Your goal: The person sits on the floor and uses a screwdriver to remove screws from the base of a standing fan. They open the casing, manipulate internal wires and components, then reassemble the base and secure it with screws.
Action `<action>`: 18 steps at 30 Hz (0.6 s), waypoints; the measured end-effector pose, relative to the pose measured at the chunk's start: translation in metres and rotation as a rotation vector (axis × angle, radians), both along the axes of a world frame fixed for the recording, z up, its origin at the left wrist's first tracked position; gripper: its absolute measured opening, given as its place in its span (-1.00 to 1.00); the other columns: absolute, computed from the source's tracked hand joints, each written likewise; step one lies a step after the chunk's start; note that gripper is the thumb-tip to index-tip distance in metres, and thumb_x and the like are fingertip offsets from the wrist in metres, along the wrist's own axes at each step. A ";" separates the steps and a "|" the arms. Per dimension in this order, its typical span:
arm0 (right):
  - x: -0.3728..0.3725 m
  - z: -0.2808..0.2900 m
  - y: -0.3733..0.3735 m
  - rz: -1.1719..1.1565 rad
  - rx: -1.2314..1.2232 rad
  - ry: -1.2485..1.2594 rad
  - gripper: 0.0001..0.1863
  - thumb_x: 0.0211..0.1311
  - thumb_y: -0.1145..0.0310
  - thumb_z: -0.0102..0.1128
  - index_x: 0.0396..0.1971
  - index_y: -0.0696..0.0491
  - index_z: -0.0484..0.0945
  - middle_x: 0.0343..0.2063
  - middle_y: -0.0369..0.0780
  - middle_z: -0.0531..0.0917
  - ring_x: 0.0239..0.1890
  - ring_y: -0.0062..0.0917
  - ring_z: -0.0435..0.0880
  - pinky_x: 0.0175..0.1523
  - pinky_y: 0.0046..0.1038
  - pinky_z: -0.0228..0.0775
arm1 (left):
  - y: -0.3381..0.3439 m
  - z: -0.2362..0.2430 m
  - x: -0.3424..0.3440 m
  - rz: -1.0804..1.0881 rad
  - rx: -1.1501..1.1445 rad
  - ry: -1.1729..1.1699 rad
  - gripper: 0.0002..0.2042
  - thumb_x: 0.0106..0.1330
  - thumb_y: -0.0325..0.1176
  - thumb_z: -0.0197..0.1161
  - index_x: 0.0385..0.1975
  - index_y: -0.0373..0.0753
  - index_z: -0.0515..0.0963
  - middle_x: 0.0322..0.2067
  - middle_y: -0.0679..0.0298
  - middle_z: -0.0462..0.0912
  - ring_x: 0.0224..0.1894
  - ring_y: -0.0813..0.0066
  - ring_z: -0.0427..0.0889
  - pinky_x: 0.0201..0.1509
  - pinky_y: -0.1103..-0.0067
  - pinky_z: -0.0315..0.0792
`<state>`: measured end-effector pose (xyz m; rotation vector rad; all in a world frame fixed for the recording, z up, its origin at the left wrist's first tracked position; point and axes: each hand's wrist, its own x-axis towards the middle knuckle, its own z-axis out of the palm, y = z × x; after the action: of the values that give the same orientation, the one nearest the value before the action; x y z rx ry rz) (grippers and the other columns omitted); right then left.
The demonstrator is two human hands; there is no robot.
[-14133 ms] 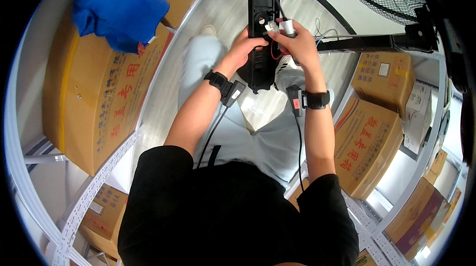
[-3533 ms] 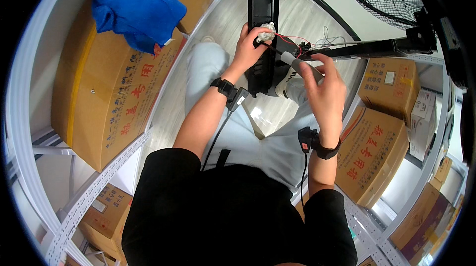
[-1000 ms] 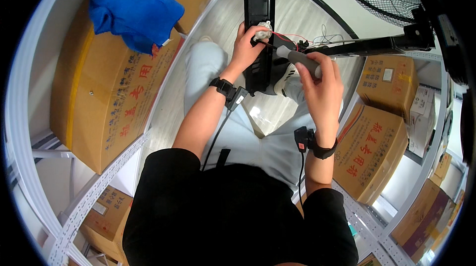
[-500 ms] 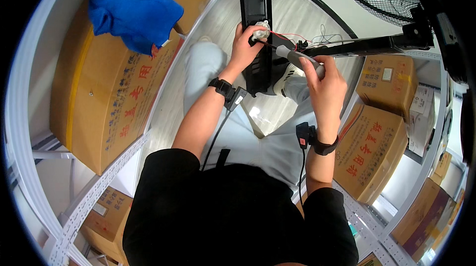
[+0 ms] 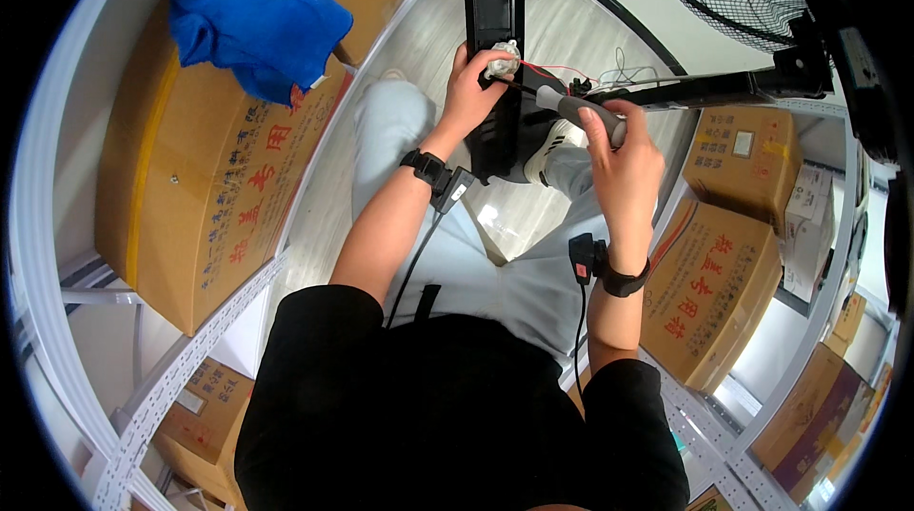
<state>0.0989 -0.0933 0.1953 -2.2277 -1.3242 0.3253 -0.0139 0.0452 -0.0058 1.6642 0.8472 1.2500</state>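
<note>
Screwdriver [image 5: 581, 113], gripped in my right hand [image 5: 630, 164], slants up-left toward pale part [image 5: 504, 56], clasped in left hand [image 5: 468, 94] near black panel [image 5: 494, 11]'s right edge.

Floor [image 5: 438, 24]: pale grey wood-look boards, centre up to 12 o'clock; striped shoe [image 5: 552, 153] on it, about 2 o'clock. Left shelf [image 5: 176, 378]: white metal, perforated edge, 8 o'clock; big brown box [image 5: 148, 197] on it toward 9–10. Right shelf [image 5: 754, 354]: white, 4 o'clock; long brown box [image 5: 709, 297] on it, between 3 and 4.
</note>
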 end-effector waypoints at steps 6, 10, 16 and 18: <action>-0.006 0.000 -0.005 0.172 0.258 0.018 -0.65 0.17 0.43 0.40 -0.05 0.10 0.56 -0.21 -0.13 0.65 -0.41 -0.36 0.70 -0.33 -0.43 0.54 | -0.002 0.005 0.000 -0.004 -0.038 0.026 -0.55 -0.02 -0.63 0.39 -0.08 -0.07 0.62 -0.09 0.18 0.52 0.03 0.10 0.56 0.10 0.37 0.46; -0.004 0.003 -0.003 0.108 0.145 0.013 -0.65 0.17 0.43 0.40 -0.04 0.09 0.56 -0.22 -0.15 0.64 -0.43 -0.41 0.68 -0.33 -0.43 0.55 | 0.000 -0.001 -0.001 0.015 -0.023 0.019 -0.57 -0.01 -0.61 0.39 -0.09 -0.08 0.62 -0.10 0.17 0.51 0.01 0.08 0.55 0.09 0.35 0.46; 0.000 0.002 -0.001 0.150 0.198 0.010 -0.66 0.17 0.41 0.41 -0.06 0.09 0.57 -0.22 -0.14 0.66 -0.40 -0.38 0.68 -0.31 -0.42 0.57 | 0.001 0.001 0.000 0.019 -0.005 -0.005 -0.61 0.00 -0.58 0.40 -0.12 -0.08 0.62 -0.09 0.17 0.50 0.02 0.07 0.53 0.08 0.34 0.45; -0.003 0.001 -0.002 0.168 0.212 0.015 -0.67 0.16 0.41 0.41 -0.07 0.09 0.58 -0.21 -0.13 0.67 -0.37 -0.37 0.69 -0.31 -0.43 0.59 | 0.002 0.001 -0.001 0.011 -0.016 -0.019 -0.61 0.00 -0.57 0.42 -0.12 -0.08 0.62 -0.07 0.17 0.51 0.03 0.08 0.53 0.08 0.34 0.45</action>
<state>0.0964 -0.0953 0.1959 -1.9420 -1.4687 0.2487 -0.0146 0.0469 -0.0048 1.6343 0.8543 1.2613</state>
